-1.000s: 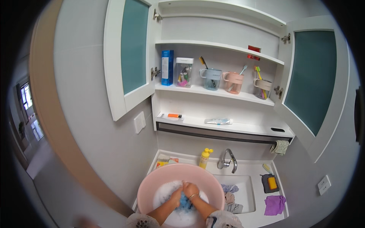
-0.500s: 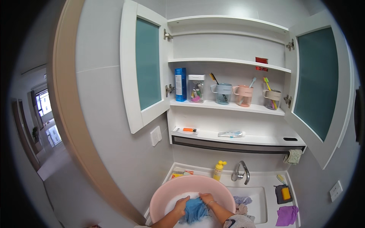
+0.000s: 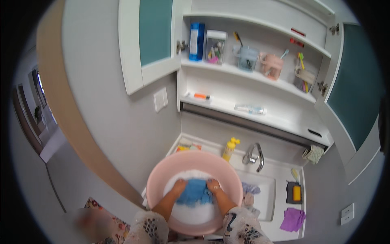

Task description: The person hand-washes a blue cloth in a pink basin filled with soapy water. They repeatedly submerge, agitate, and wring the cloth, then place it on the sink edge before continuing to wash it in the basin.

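A pink round basin [image 3: 160, 179] with foamy white water stands on the left part of a white sink counter. A blue cloth [image 3: 195, 192] lies in the suds at its middle. My left hand [image 3: 178, 187] grips the cloth's left edge and my right hand [image 3: 213, 186] grips its right edge. Both forearms come up from the lower edge in patterned sleeves.
A chrome tap [image 3: 254, 155] and a yellow bottle [image 3: 230, 148] stand behind the basin. Cloths lie in the sink [image 3: 264, 203], a purple cloth [image 3: 293, 218] and a sponge [image 3: 295, 192] to the right. An open wall cabinet [image 3: 227, 105] holds cups, brushes and a blue box.
The view has tilted and shifted, so the cabinet leans and the basin sits more centrally. Both hands stay on the blue cloth in the basin, now spread a little wider.
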A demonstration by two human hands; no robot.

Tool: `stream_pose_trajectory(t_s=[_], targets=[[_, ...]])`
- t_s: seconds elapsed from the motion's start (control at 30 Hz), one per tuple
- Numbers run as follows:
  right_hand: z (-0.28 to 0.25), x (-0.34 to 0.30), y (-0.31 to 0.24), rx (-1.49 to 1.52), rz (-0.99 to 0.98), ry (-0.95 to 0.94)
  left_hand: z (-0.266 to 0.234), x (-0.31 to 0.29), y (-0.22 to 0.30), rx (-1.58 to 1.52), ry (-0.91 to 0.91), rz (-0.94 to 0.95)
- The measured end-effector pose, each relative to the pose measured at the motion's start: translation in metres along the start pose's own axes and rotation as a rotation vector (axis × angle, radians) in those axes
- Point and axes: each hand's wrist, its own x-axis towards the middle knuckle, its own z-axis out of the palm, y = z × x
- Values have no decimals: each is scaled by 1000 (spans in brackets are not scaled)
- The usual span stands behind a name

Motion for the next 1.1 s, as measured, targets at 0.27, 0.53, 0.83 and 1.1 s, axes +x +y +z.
stream_pose_trajectory(t_s=[0.27, 0.53, 0.83, 1.1], targets=[[-43, -126, -165, 425, -322, 313, 3, 26, -39, -642, -267, 116], [-52, -90, -127, 108, -169, 382, 42, -49, 53, -502, -15, -173], [-43, -10, -51, 596, 283, 225, 17, -22, 61, -698, -445, -389], [11, -22, -40, 141, 114, -5, -10, 96, -89, 584, -92, 141]])
